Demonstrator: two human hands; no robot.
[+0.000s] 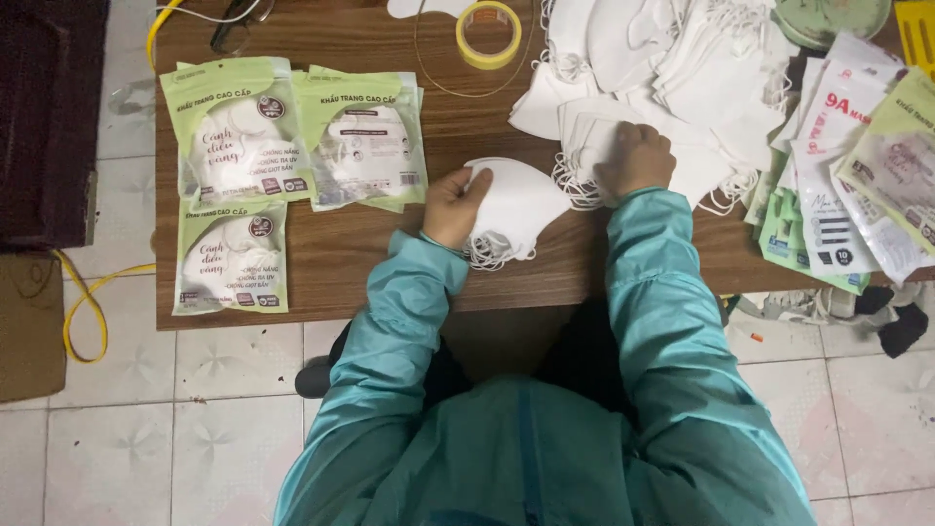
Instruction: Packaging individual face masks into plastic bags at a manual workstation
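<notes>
My left hand (454, 206) holds a small stack of white folded face masks (516, 206) on the brown wooden table (341, 253), fingers curled over the stack's left edge. My right hand (635, 160) rests palm down on a loose white mask (584, 136) at the near edge of a big pile of white masks (682, 58). Both arms wear teal sleeves. Elastic ear loops spill out below the held stack.
Three filled green-and-clear mask packets (239, 131) lie at the table's left. Empty packets (847, 166) are heaped at the right edge. A roll of yellow tape (488, 34) sits at the back, glasses (239, 24) at the far left. Yellow cable (83, 302) lies on the tiled floor.
</notes>
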